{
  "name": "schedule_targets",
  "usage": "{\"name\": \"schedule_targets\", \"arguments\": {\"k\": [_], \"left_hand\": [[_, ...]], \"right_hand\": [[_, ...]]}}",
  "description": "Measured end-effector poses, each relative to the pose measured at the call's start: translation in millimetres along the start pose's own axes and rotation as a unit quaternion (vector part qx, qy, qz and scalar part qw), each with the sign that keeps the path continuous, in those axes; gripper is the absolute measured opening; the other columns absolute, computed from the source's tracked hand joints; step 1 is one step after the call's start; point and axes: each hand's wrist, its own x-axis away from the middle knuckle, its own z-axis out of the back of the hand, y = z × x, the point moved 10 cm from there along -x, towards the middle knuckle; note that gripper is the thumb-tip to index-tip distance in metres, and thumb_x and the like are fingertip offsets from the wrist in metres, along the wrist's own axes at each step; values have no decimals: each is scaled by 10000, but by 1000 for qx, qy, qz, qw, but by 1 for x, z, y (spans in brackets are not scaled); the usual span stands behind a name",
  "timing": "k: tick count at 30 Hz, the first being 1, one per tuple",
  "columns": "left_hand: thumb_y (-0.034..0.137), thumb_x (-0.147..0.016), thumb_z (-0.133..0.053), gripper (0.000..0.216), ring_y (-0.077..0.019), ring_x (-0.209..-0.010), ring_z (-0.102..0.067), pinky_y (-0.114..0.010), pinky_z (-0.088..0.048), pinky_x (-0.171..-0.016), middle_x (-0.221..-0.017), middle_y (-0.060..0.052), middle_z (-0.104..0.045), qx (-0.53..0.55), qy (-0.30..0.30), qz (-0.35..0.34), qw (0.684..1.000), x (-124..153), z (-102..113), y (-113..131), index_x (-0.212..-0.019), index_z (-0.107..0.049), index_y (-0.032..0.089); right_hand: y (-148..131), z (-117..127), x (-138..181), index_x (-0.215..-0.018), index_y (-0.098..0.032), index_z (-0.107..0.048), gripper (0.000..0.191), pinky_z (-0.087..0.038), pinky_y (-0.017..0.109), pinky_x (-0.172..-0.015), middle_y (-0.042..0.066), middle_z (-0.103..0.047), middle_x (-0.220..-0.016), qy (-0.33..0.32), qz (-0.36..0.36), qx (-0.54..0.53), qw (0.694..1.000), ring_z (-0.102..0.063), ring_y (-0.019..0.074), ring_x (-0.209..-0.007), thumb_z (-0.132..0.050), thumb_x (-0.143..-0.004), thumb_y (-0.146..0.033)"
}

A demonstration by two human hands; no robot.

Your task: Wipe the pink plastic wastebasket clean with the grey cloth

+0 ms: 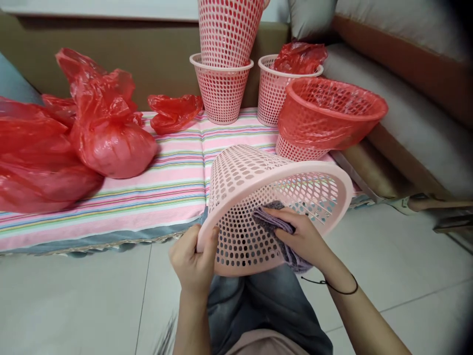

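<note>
While left hand [195,261] clamps pink basket [236,170] at rim, right hand [305,239] grips cloth [266,217] inside; likely wiping, next stroke needs steadiness.

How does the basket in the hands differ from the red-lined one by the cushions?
The held basket has no bag over its rim; the lined basket has a red bag folded over its rim. The held basket is tipped, mouth toward the person, left hand on its rim and right hand holding a cloth inside; the lined basket stands on the striped mat. Both are pink with perforated walls.
</note>
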Motion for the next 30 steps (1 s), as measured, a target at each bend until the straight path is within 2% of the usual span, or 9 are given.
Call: {"name": "schedule_targets", "arguments": {"k": [3,6,10,13,16,19,24,27,30], "left_hand": [[351,-869,-590,448,-62,-431,-281,-222,-243,-425,-475,61,-300,-7,-2,-5,1000,0,0,2,-510,-381,184],[301,-863,-595,434,-61,-438,-264,-225,-229,-431,-491,64,-282,-6,3,-28,1000,1,-2,10,-523,-350,188],[241,-853,-601,433,-61,-447,-217,-229,-206,-437,-514,72,-238,-3,-13,-54,998,2,-7,20,-545,-301,190],[226,-858,-600,423,-59,-450,-221,-226,-207,-439,-524,73,-232,-2,-5,-50,999,-2,-5,18,-554,-308,188],[227,-856,-603,436,-57,-459,-223,-222,-206,-446,-531,71,-216,-9,9,-47,999,-5,0,13,-551,-294,184],[238,-853,-608,442,-56,-464,-220,-219,-206,-449,-533,70,-209,-18,15,-47,999,-7,3,8,-549,-292,180],[232,-848,-617,412,-48,-466,-255,-206,-229,-452,-538,68,-252,0,14,-56,998,-8,4,6,-556,-331,176],[207,-846,-620,406,-43,-462,-250,-202,-222,-446,-535,71,-247,7,9,-65,998,-7,3,8,-558,-336,172],[191,-850,-616,406,-42,-459,-253,-198,-220,-443,-528,74,-249,20,-4,-64,998,-7,0,10,-561,-332,172]], "right_hand": [[4,0,-9,-1276,-213,-622,512,-457,448,-957,68,-656,-1276,18,12,180,983,-580,270,-1071,-489,-789,-129],[21,-18,-9,-1221,-142,-643,433,-427,503,-900,119,-636,-1305,-25,-27,340,940,-553,327,-1045,-504,-812,-121],[31,-54,4,-1204,-110,-642,403,-416,521,-835,157,-615,-1322,-95,-48,412,905,-547,352,-1014,-463,-845,-77],[23,-71,18,-1262,-130,-613,438,-421,528,-856,142,-596,-1352,-108,-44,363,924,-543,346,-1032,-478,-848,-87],[9,-82,33,-1282,-148,-605,507,-433,522,-906,109,-607,-1347,-125,-44,248,960,-537,324,-1069,-503,-792,-61],[-5,-85,47,-1290,-166,-606,586,-465,456,-923,95,-659,-1255,-127,-47,117,984,-560,270,-1036,-483,-738,-16],[-8,-87,62,-1233,-228,-665,569,-513,341,-825,62,-687,-986,-170,-92,-84,978,-633,200,-894,-508,-716,-49],[-13,-78,47,-1200,-261,-684,561,-503,339,-845,36,-703,-1014,-180,-71,-144,970,-653,200,-912,-530,-694,-75],[-18,-43,6,-1236,-249,-654,572,-462,365,-941,44,-688,-1149,-88,-12,-92,992,-624,218,-1033,-509,-708,-80]]}}
